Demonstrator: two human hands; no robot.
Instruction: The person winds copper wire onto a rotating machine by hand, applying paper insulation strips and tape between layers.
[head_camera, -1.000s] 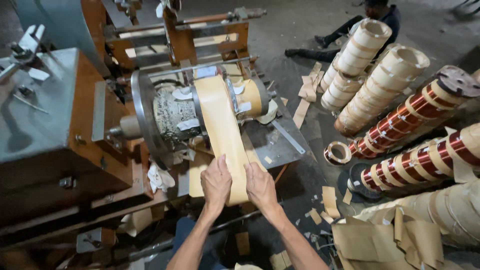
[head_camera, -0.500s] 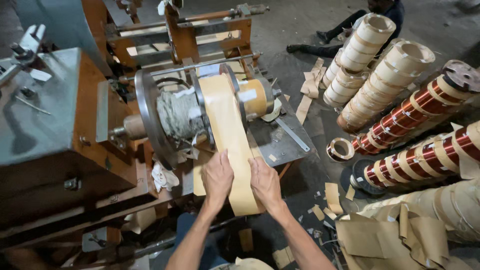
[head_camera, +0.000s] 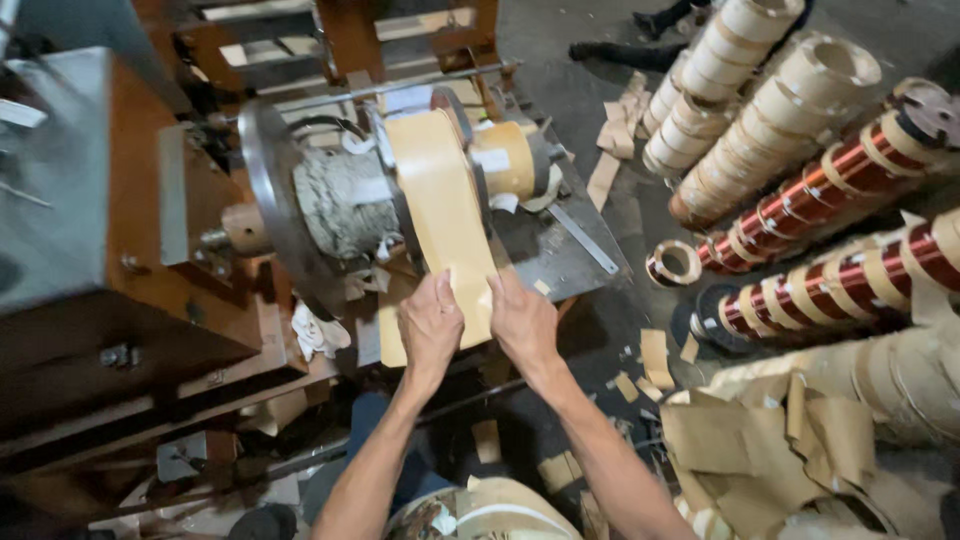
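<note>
A wide tan paper strip (head_camera: 445, 215) runs down from a coil former on a winding machine (head_camera: 340, 195) to both my hands. My left hand (head_camera: 430, 325) presses flat on the strip's lower left part, fingers pointing up. Beside it, my right hand (head_camera: 522, 318) pinches the strip's right edge. The strip's loose end hangs just below my hands. A grey wound core (head_camera: 335, 200) sits left of the strip between two metal discs.
An orange and grey machine body (head_camera: 100, 230) fills the left. Stacks of tan wrapped coils (head_camera: 770, 110) and red copper coils (head_camera: 830, 180) lie on the floor at the right. Torn brown paper (head_camera: 760, 440) and scraps litter the floor. A paper roll (head_camera: 500, 510) sits near my lap.
My hands have slid a little down and to the right along the paper strip, and the view has shifted closer to the machine. The right hand now grips the strip's edge.
</note>
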